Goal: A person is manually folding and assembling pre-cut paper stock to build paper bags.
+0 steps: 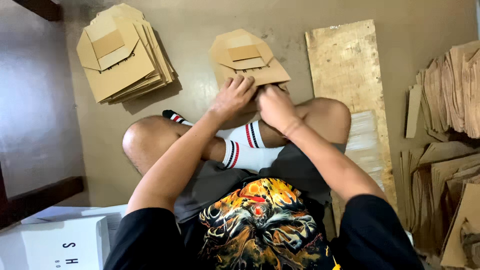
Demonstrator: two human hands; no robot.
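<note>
I sit cross-legged on the floor. A brown cardboard box blank with folded flaps lies just beyond my shins. My left hand presses on its near edge with fingers spread over the card. My right hand is beside it, fingers curled onto the same near edge; what lies under the fingers is hidden.
A stack of folded brown box blanks lies at the far left. A worn plywood board runs along the floor to my right, with heaps of flat brown cardboard beyond it. White boxes sit at my near left, beside dark wooden furniture.
</note>
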